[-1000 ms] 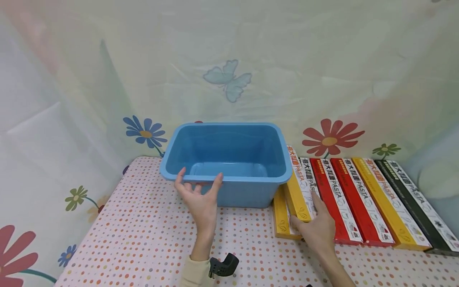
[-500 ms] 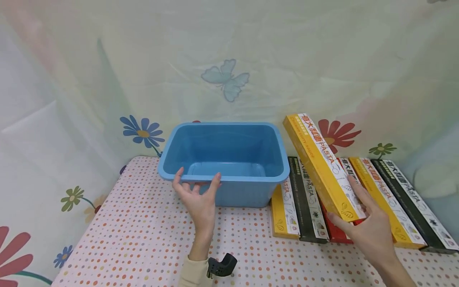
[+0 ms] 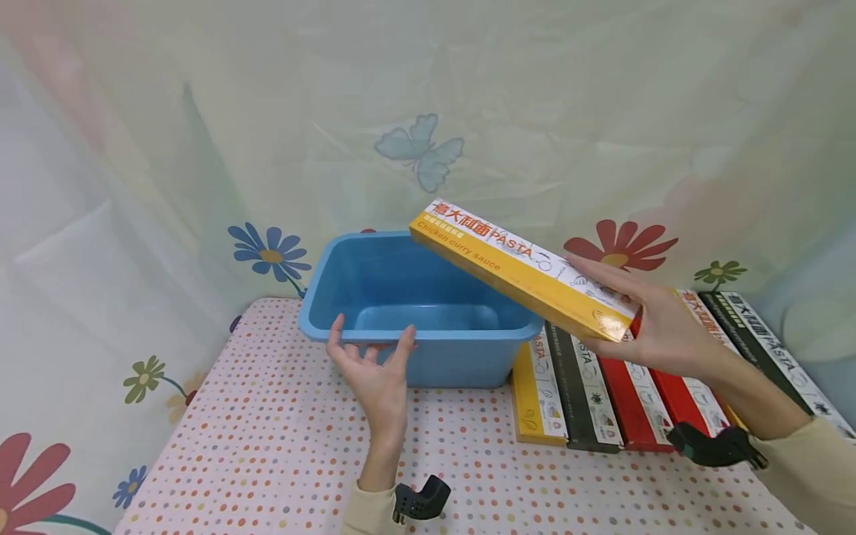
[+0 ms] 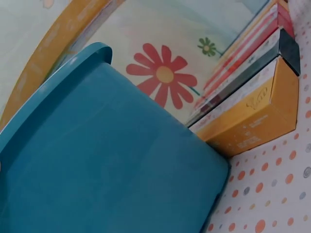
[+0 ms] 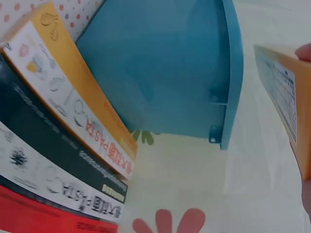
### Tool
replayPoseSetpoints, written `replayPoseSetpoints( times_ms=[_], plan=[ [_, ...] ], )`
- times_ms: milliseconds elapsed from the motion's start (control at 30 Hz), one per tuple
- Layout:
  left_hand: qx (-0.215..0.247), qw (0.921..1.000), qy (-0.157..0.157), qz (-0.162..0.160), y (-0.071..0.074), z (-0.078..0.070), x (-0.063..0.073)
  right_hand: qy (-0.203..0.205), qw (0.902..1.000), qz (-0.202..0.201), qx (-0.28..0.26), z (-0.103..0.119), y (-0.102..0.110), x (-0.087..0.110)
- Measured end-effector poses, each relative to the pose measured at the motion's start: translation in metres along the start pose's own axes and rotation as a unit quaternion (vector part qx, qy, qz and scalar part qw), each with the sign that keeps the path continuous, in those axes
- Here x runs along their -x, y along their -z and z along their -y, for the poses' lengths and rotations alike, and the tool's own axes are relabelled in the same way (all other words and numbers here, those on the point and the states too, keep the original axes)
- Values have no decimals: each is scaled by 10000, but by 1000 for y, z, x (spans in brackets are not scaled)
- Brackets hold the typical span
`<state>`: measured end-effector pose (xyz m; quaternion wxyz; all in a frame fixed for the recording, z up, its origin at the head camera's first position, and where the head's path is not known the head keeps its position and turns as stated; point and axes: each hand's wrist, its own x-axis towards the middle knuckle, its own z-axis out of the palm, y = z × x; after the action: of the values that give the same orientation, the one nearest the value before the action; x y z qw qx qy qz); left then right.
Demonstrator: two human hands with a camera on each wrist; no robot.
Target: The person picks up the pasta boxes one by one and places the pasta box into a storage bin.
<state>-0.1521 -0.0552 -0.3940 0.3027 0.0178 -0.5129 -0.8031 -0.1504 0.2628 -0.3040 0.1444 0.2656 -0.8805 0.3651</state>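
My right hand [image 3: 675,334] grips the near end of a yellow pasta box [image 3: 515,267] marked "Chicken curry sauce". Its far end slants up and leftward above the right part of the blue plastic tub [image 3: 461,364]. At the tub's front rim, my left hand [image 3: 374,379] holds on, some fingertips at the rim and others tucked beneath it. In the right wrist view, the held pasta box [image 5: 286,102] shows at the right edge, apart from the tub [image 5: 160,68]. The left wrist view shows the tub's outer wall [image 4: 121,150]; the left hand is almost wholly hidden there.
Right of the tub lies a row of pasta boxes: a yellow box [image 3: 538,394], a black box [image 3: 582,401], red boxes [image 3: 631,416], then another yellow and a black box [image 3: 769,364]. A dotted cloth [image 3: 267,446] covers the table. A flowered curtain [image 3: 521,134] hangs behind.
My right hand has lifted the yellow pasta box off the row, first rightward, then left over the tub's right side, uncovering the black box beneath. The left hand has stayed at the rim.
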Motion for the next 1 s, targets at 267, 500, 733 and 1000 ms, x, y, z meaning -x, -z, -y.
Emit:
replayPoseSetpoints(
  times_ms=[267, 500, 733, 1000],
  plan=[
    [-75, 9999, -80, 58, -1, -4, -2, 360, 9867, 1411, -720, 3, -12, -55],
    [-110, 9999, -43, 78, 0, -3, -2, 188, 9679, 2389, -764, 3, -31, -91],
    [-61, 9997, -158, 153, 2, -1, 0, 276, 9528, 2965, -597, 8, -56, -121],
    [23, 9998, -141, 128, 2, -1, 0, 366, 9480, 3130, -442, 8, -78, -135]
  ],
)
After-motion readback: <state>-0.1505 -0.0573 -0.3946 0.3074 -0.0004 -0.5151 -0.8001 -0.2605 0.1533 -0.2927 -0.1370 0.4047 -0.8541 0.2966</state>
